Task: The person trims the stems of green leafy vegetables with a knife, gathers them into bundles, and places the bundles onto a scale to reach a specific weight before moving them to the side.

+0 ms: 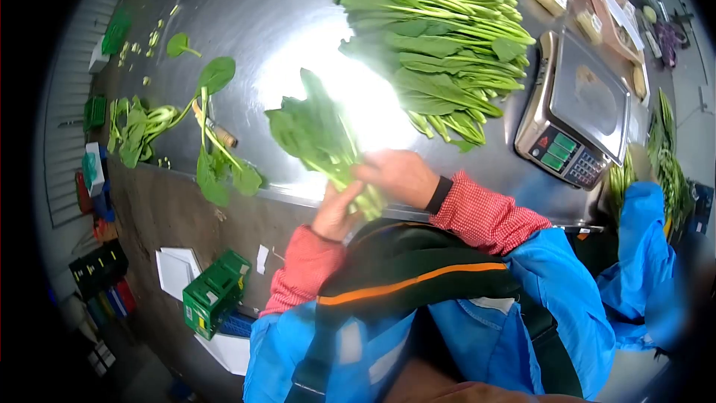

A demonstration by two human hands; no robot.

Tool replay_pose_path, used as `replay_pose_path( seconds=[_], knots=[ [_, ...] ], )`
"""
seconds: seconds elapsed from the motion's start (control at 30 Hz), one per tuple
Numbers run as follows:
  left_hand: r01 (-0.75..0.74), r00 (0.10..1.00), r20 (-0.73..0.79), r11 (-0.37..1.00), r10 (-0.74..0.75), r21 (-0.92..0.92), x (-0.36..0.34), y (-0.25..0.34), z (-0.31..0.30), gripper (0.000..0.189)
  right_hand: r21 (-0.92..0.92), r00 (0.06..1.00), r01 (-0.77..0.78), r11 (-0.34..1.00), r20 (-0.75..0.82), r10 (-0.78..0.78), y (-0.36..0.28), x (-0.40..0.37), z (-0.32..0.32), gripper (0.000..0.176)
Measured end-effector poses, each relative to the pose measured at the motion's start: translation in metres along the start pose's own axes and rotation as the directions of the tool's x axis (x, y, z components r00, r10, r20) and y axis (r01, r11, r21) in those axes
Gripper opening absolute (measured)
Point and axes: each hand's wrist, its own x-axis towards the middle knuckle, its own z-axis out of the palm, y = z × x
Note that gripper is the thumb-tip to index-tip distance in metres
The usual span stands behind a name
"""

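Observation:
A bunch of leafy greens (307, 130) is held between my two hands above the front edge of the metal table, its leaves pointing away and its pale stems toward me. My left hand (335, 213) is closed around the stem end. From the right, my right hand (401, 177) grips the same stems, its fingers slightly blurred. Beyond it lies a large pile of leafy greens (455, 52), stems to the right. To the left, a wooden-handled knife (222, 134) lies partly under loose leafy stalks (205, 127).
A digital scale (589, 93) stands on the right, with a pink tray (615, 15) behind it. Wilted greens (138, 130) and cut scraps lie at the left. Below the table edge is a green crate (216, 292). At far right a co-worker's blue sleeve (638, 224) reaches toward more greens.

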Motion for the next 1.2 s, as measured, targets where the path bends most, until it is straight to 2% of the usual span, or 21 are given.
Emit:
replay_pose_path(
  seconds=[0.03, 0.07, 0.1, 0.13, 0.17, 0.2, 0.27, 0.37, 0.4, 0.5, 0.6, 0.7, 0.8, 0.87, 0.93, 0.97, 1.07, 1.1, 1.13, 1.17, 1.2],
  knots=[
    [-0.006, 0.997, 0.075, 0.999, 0.008, -0.032, 0.010, -0.013, 0.010, 0.047, 0.064, 0.995, -0.088, 0.994, -0.030, 0.090, 0.003, -0.010, 0.005, 0.030],
    [-0.022, 1.000, 0.020, 1.000, 0.022, -0.009, 0.022, -0.026, 0.017, 0.046, 0.131, 0.983, -0.169, 0.977, -0.054, 0.177, 0.009, -0.020, 0.009, 0.028],
    [-0.054, 0.999, 0.002, 0.999, 0.054, 0.000, 0.031, -0.035, 0.025, 0.046, 0.103, 0.964, -0.237, 0.966, -0.102, 0.247, 0.010, -0.022, -0.014, 0.027],
    [-0.085, 0.996, -0.016, 0.996, 0.085, 0.007, 0.036, -0.041, 0.033, 0.046, -0.032, 0.907, -0.415, 0.909, -0.091, 0.411, 0.022, -0.036, -0.026, 0.032],
    [-0.129, 0.992, -0.008, 0.992, 0.129, 0.015, 0.038, -0.043, 0.041, 0.046, -0.064, 0.874, -0.390, 0.919, -0.342, 0.347, 0.046, -0.048, -0.037, 0.032],
    [-0.177, 0.984, -0.001, 0.984, 0.177, 0.022, 0.040, -0.042, 0.050, 0.046, -0.233, 0.834, -0.477, 0.847, -0.425, 0.352, 0.063, -0.059, -0.055, 0.035],
    [-0.242, 0.970, 0.015, 0.970, 0.242, 0.025, 0.049, -0.036, 0.063, 0.045, -0.302, 0.693, -0.721, 0.624, -0.305, 0.654, 0.089, -0.075, -0.091, 0.044],
    [-0.295, 0.956, 0.015, 0.955, 0.294, 0.039, 0.079, -0.025, 0.078, 0.042, -0.251, 0.674, -0.739, 0.625, -0.293, 0.678, 0.127, -0.100, -0.075, 0.051],
    [-0.276, 0.961, -0.010, 0.961, 0.276, 0.017, 0.083, -0.021, 0.092, 0.040, -0.310, 0.723, -0.689, 0.655, -0.349, 0.595, 0.131, -0.102, -0.063, 0.052],
    [-0.167, 0.983, -0.057, 0.982, 0.173, 0.087, 0.103, -0.022, 0.100, 0.037, -0.132, 0.633, -0.774, 0.619, -0.195, 0.749, 0.105, -0.093, -0.054, 0.052],
    [-0.116, 0.992, -0.039, 0.986, 0.121, 0.123, 0.103, -0.023, 0.111, 0.037, -0.234, 0.693, -0.721, 0.652, -0.255, 0.675, 0.106, -0.099, -0.056, 0.050],
    [-0.083, 0.996, -0.001, 0.981, 0.084, 0.176, 0.104, -0.014, 0.118, 0.038, -0.181, 0.719, -0.695, 0.696, -0.213, 0.662, 0.131, -0.095, -0.046, 0.052],
    [-0.161, 0.985, 0.123, 0.904, 0.121, 0.396, 0.140, -0.033, 0.085, 0.038, 0.124, 0.530, -0.842, 0.524, 0.011, 0.848, 0.118, -0.071, -0.038, 0.055],
    [-0.140, 0.988, 0.125, 0.884, 0.093, 0.446, 0.148, -0.038, 0.080, 0.034, 0.356, 0.500, -0.831, 0.427, 0.146, 0.853, 0.115, -0.067, -0.035, 0.056],
    [0.116, 0.993, -0.042, 0.962, -0.109, 0.247, 0.128, -0.017, 0.107, 0.029, 0.471, 0.484, -0.816, 0.334, 0.240, 0.842, 0.106, -0.062, -0.034, 0.054],
    [0.088, 0.996, -0.035, 0.962, -0.082, 0.257, 0.113, -0.011, 0.110, 0.026, 0.495, 0.523, -0.788, 0.366, 0.225, 0.822, 0.094, -0.060, -0.035, 0.055],
    [-0.021, 0.998, 0.058, 0.976, 0.009, 0.215, 0.063, -0.009, 0.079, 0.039, 0.549, 0.630, -0.709, 0.443, 0.210, 0.748, 0.050, -0.067, -0.016, 0.055],
    [0.017, 0.998, 0.056, 0.974, -0.030, 0.225, 0.040, -0.004, 0.071, 0.045, 0.454, 0.654, -0.726, 0.516, 0.225, 0.722, 0.032, -0.068, -0.013, 0.055],
    [0.052, 0.999, 0.000, 0.974, -0.053, 0.222, 0.018, -0.002, 0.066, 0.048, 0.355, 0.674, -0.731, 0.582, 0.247, 0.696, 0.015, -0.069, -0.012, 0.055],
    [0.074, 0.997, -0.049, 0.976, -0.065, 0.207, 0.003, -0.007, 0.057, 0.047, 0.458, 0.751, -0.635, 0.622, 0.177, 0.636, 0.006, -0.072, -0.008, 0.050],
    [0.090, 0.993, -0.098, 0.978, -0.073, 0.187, -0.005, -0.010, 0.049, 0.046, 0.408, 0.736, -0.668, 0.622, 0.238, 0.634, 0.007, -0.072, -0.002, 0.048]
  ],
)
